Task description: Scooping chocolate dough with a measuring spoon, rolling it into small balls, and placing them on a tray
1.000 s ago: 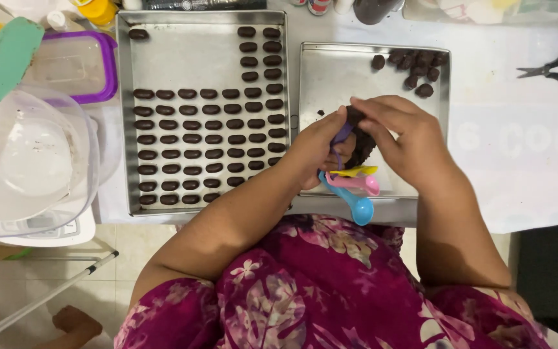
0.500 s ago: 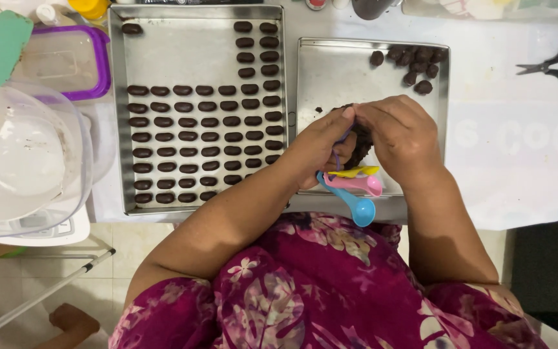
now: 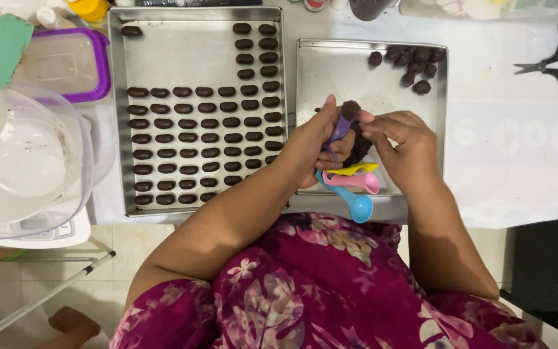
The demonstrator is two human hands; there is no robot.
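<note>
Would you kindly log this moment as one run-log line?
left hand: holds purple measuring spoon | right hand: presses dark dough into spoon | large tray: rows of shaped pieces | small tray: dough balls

Spoons – purple, yellow, pink, blue; dough pieces dark brown – dress magenta floral.

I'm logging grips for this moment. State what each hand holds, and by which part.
The left hand holds a purple measuring spoon by its handle, its bowl filled with dark dough. The right hand has its fingertips at that dough; whether it grips any cannot be told.
</note>
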